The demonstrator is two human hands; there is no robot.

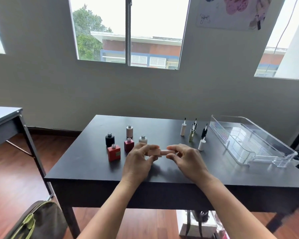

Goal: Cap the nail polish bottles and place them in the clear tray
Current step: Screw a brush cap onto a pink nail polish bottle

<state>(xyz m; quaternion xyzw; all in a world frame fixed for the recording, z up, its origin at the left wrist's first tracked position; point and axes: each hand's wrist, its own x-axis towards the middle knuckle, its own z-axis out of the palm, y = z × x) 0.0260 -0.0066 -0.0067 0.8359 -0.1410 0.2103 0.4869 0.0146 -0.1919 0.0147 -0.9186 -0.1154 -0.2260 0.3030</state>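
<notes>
My left hand (139,163) grips a pale pink nail polish bottle (154,152) lying sideways above the black table (93,166). My right hand (186,159) pinches its pink cap (166,152), which meets the bottle's neck. Several uncapped bottles stand to the left: a black one (110,139), a beige one (129,131), a white one (143,139), a dark red one (129,145) and an orange-red square one (114,152). Several loose brush caps (192,133) stand upright at the right. The clear tray (248,140) sits at the table's right end with nothing in it.
A grey side table (5,125) stands to the left. A green-trimmed bag (36,221) lies on the wooden floor at lower left. More bags sit under the black table (197,223). The wall and windows lie behind.
</notes>
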